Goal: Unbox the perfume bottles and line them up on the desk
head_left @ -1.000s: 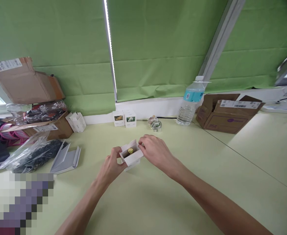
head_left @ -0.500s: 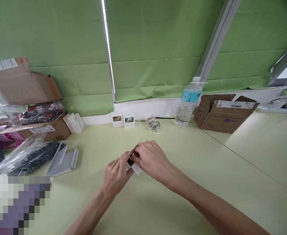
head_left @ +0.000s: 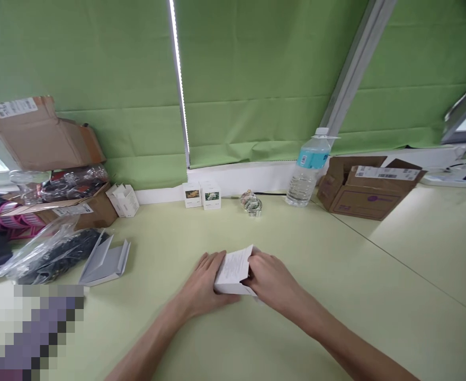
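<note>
A small white carton (head_left: 232, 274) with fine printed text on its upper face lies tilted on the pale green table top (head_left: 336, 317). My left hand (head_left: 203, 283) grips its left end, and my right hand (head_left: 270, 280) holds its right end. The gold-capped item seen earlier inside it is hidden. Farther back, next to the wall, stand two small white picture-labelled boxes (head_left: 201, 194) and a faceted glass object (head_left: 251, 203).
A water bottle (head_left: 306, 174) and an open cardboard box (head_left: 368, 190) stand at the back right. At the left lie a grey folded card sleeve (head_left: 106, 263), a plastic bag with dark contents (head_left: 58, 255) and more cardboard. A pixelated patch covers the lower left corner.
The carton has turned, its open top with the gold cap no longer showing and its printed face now up. Both hands have moved down the view, closer to me, and lower on the table.
</note>
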The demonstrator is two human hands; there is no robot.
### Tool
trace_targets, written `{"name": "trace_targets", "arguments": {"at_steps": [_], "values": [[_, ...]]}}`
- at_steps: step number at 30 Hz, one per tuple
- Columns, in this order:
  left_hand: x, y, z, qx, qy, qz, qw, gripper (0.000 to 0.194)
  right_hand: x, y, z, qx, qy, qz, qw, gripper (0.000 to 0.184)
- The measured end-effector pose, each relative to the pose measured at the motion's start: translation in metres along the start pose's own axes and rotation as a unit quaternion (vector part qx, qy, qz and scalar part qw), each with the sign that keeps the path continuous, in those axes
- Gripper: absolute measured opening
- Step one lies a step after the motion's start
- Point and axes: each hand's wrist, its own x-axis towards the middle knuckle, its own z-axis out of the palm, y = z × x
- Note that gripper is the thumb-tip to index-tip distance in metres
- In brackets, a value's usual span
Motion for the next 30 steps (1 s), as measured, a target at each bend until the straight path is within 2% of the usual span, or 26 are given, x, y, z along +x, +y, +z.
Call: {"name": "trace_targets", "arguments": {"at_steps": [3,8,11,17,30], "values": [[0.002,-0.002,0.001,-0.004,0.029,-0.015,0.999,0.076,0.002,0.007,0.015,0.075,-0.003,-0.001,0.997,0.011],[0.002,-0.014,-0.003,0.009,0.079,-0.042,0.996,0.082,0.013,0.010,0.044,0.178,0.041,-0.047,0.982,0.013],[0.001,-0.020,-0.002,0.017,0.092,-0.045,0.995,0.083,0.016,0.009,0.056,0.225,0.054,-0.046,0.972,0.014],[0.001,-0.026,0.003,0.023,0.093,-0.046,0.994,0.087,0.016,0.011,0.067,0.287,0.095,-0.053,0.952,0.012],[0.001,-0.030,-0.001,0.021,0.084,-0.067,0.994,0.089,0.027,0.020,0.080,0.322,0.082,-0.069,0.941,0.009]]}}
